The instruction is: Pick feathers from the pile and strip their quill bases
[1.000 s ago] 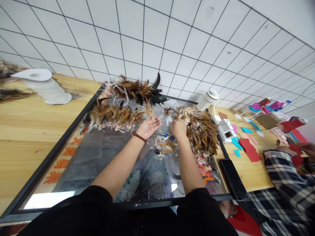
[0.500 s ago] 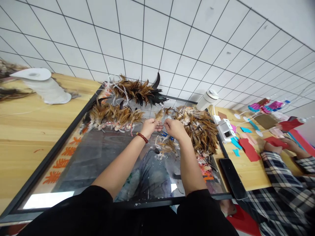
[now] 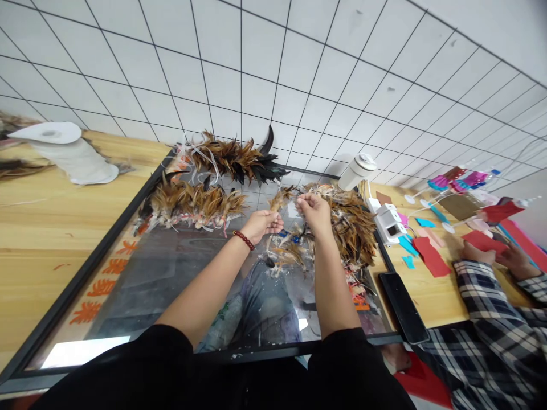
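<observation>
My left hand (image 3: 261, 224), with a beaded bracelet at its wrist, pinches a small bunch of brown feathers (image 3: 280, 198) over the glass panel. To its right, my right hand (image 3: 316, 212) is raised with thumb and fingertips pressed together; what they hold, if anything, is too small to make out. Just beyond that hand spreads a large pile of brown feathers (image 3: 352, 228). Below and between the hands lie loose pale feather scraps (image 3: 284, 256) and a small blue object (image 3: 294, 238), partly hidden. A row of brown feathers (image 3: 192, 202) rests left of my left hand.
A dark-tipped feather bundle (image 3: 239, 159) lies along the back edge by the tiled wall. A white bottle (image 3: 356, 171), a power strip (image 3: 388, 224) and a phone (image 3: 403, 307) stand or lie to the right. A co-worker's hands (image 3: 478, 250) hold red material. A white roll (image 3: 70, 154) is at left.
My right hand has moved up and right, away from my left hand, widening the gap between them. My left hand keeps the feather bunch. The view has shifted slightly.
</observation>
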`<control>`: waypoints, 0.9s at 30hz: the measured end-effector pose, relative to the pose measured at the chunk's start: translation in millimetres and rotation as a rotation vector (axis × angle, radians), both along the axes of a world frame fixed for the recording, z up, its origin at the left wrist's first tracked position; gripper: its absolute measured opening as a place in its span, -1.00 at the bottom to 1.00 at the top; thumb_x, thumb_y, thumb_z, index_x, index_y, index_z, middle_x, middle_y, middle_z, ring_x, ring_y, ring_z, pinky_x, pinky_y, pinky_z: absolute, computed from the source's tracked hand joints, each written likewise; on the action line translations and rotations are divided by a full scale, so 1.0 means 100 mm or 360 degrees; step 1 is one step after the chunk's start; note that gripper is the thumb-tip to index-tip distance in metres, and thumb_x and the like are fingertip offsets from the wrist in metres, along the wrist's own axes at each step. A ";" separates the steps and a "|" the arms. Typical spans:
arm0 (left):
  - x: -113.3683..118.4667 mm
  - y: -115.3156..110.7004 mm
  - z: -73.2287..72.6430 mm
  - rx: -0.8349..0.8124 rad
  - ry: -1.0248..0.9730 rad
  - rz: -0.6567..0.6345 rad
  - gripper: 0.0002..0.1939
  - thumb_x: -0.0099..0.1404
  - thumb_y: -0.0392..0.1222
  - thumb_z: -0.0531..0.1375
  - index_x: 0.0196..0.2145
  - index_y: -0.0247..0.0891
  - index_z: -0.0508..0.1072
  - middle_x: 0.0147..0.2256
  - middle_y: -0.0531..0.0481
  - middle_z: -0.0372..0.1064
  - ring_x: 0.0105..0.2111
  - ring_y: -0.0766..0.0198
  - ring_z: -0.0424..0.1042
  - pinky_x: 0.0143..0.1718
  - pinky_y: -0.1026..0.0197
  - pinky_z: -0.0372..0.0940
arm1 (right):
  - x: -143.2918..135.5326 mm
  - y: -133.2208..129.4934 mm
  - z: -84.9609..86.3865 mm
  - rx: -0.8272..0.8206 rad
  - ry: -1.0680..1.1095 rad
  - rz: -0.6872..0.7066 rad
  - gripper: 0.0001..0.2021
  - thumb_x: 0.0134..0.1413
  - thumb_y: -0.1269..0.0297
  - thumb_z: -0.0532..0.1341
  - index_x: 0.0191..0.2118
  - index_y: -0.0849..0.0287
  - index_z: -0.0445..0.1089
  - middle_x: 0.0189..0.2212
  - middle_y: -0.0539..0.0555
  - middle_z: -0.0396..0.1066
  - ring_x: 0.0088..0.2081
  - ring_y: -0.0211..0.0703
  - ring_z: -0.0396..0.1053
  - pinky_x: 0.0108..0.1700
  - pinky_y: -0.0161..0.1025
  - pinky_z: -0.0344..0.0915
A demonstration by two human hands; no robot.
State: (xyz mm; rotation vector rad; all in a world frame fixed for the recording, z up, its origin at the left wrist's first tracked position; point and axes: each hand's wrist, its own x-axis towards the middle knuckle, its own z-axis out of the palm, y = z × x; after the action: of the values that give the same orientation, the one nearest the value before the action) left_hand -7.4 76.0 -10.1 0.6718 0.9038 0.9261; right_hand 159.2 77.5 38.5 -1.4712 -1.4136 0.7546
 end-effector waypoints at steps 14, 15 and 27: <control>0.01 -0.07 -0.03 0.0045 -0.0534 -0.0488 -0.89 0.14 -0.28 0.31 -0.39 -0.39 0.47 -0.28 -0.19 0.51 -0.19 0.11 0.51 -0.02 -0.05 0.31 | -0.30 0.08 -0.14 0.0108 0.1029 -0.0102 -0.68 -0.17 0.10 0.34 -0.32 0.18 0.33 -0.48 0.02 0.48 -0.45 -0.28 0.44 -0.35 -0.30 0.39; 0.03 -0.08 -0.03 0.0036 -0.0519 -0.0508 -0.89 0.15 -0.28 0.30 -0.41 -0.40 0.47 -0.33 -0.18 0.50 -0.24 0.13 0.52 -0.05 -0.02 0.32 | -0.31 0.09 -0.15 0.0130 0.1015 -0.0102 -0.67 -0.15 0.09 0.32 -0.30 0.18 0.33 -0.45 0.03 0.48 -0.42 -0.27 0.44 -0.31 -0.29 0.39; 0.03 -0.02 0.00 0.0119 -0.0563 0.0077 -0.87 0.22 -0.40 0.20 -0.49 -0.41 0.46 -0.49 -0.06 0.45 -0.39 0.30 0.50 -0.03 0.09 0.35 | -0.28 0.04 -0.16 -0.0293 0.0647 0.0158 -0.70 -0.26 0.07 0.34 -0.45 0.19 0.36 -0.54 -0.09 0.30 -0.49 -0.36 0.22 -0.40 -0.38 0.20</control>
State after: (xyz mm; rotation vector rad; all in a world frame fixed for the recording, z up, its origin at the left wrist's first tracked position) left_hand -4.8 74.3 -10.3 0.5289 0.5749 1.0858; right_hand 131.5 81.0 22.4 -1.2957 -1.1336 1.1983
